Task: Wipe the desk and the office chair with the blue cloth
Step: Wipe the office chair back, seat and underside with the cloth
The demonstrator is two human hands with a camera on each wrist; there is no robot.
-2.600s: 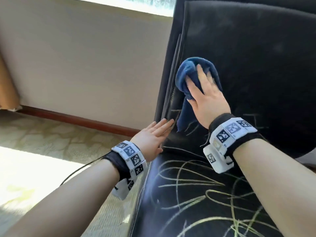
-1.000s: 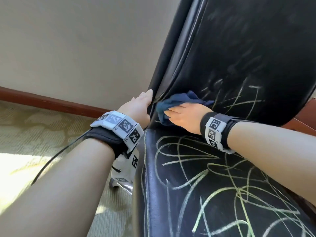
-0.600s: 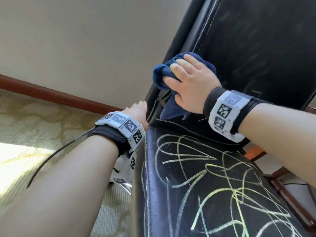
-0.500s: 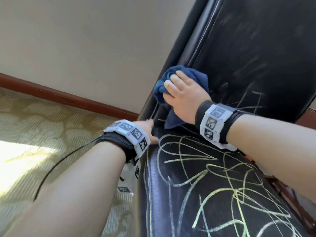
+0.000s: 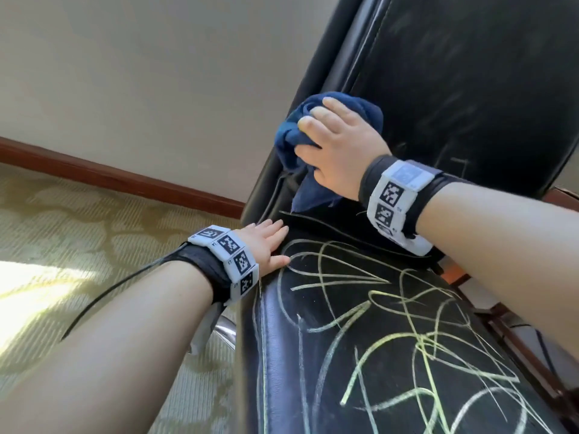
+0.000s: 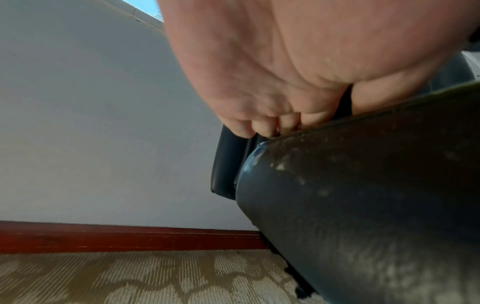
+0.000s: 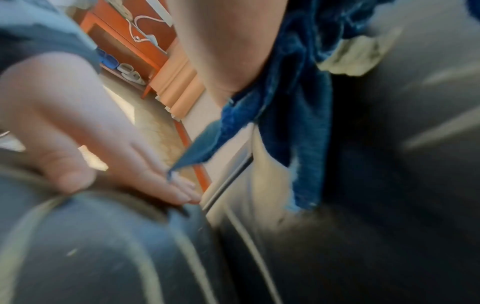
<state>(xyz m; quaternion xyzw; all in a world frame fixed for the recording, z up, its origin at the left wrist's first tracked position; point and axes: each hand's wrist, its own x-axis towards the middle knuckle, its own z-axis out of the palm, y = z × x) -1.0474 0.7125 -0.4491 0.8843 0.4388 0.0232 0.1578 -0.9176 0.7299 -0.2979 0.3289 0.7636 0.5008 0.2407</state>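
Observation:
The black leather office chair fills the right of the head view. Its seat [image 5: 391,324] is covered in yellow and white chalk scribbles; the backrest [image 5: 470,89] shows faint smears. My right hand [image 5: 338,142] grips the bunched blue cloth [image 5: 289,136] and presses it against the backrest's lower left edge, a corner of the cloth hanging down. My left hand [image 5: 268,242] lies flat with straight fingers on the seat's rear left corner. In the right wrist view the blue cloth [image 7: 285,123] hangs over the left hand [image 7: 116,154]. The left wrist view shows the fingers [image 6: 259,127] on the seat edge [image 6: 363,205].
Patterned carpet [image 5: 94,230] and a beige wall with a red-brown baseboard [image 5: 125,180] lie left of the chair. A chrome chair part [image 5: 225,330] shows under the seat. Wooden furniture [image 5: 517,324] stands close on the right. A black cable runs from my left wristband.
My right hand has rubbed the cloth up and down the lower backrest and now sits a little higher than half a second ago. My left hand has shifted from the backrest edge onto the seat corner.

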